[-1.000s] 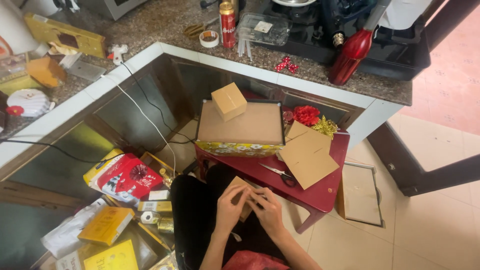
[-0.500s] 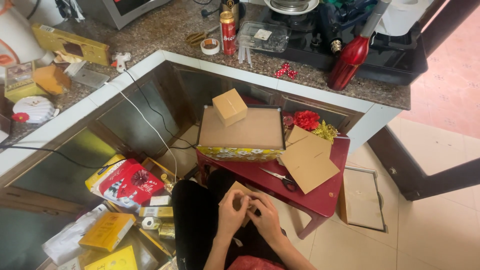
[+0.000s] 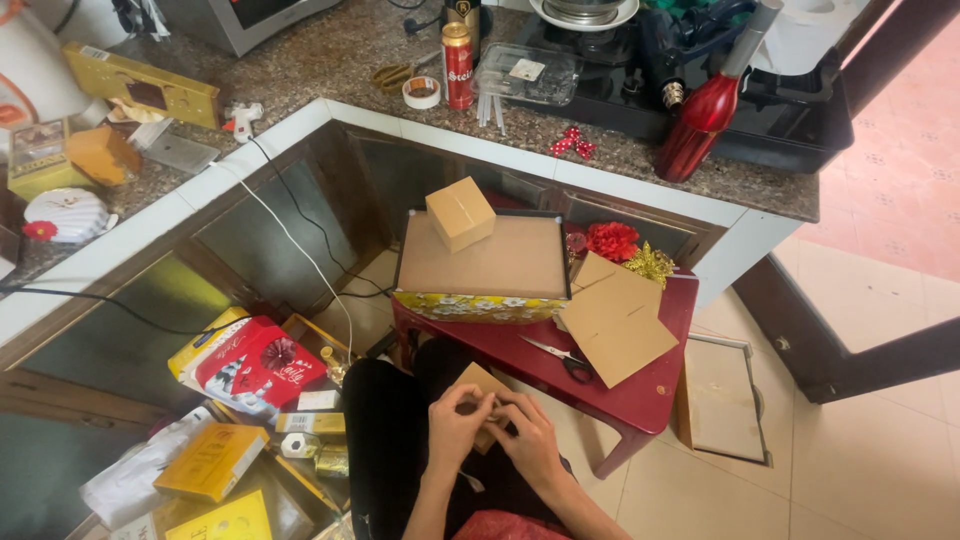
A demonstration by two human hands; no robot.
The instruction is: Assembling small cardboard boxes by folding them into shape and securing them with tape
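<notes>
Both hands, left hand (image 3: 458, 428) and right hand (image 3: 528, 440), pinch a small folded cardboard piece (image 3: 478, 385) over the lap. Just ahead, a red stool (image 3: 640, 395) carries scissors (image 3: 560, 357), flat cardboard sheets (image 3: 617, 318) and a large floral box (image 3: 485, 265) topped by 1 small cardboard box (image 3: 460, 213).

Matt brown cardboard piece (image 3: 482, 385) in hands; glossy red plastic stool (image 3: 640, 400); speckled polished stone worktop (image 3: 330, 50); shiny metal can (image 3: 458, 66).

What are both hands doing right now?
Left hand: closed, pinching the small flat brown cardboard piece.
Right hand: closed on the same cardboard piece.
</notes>
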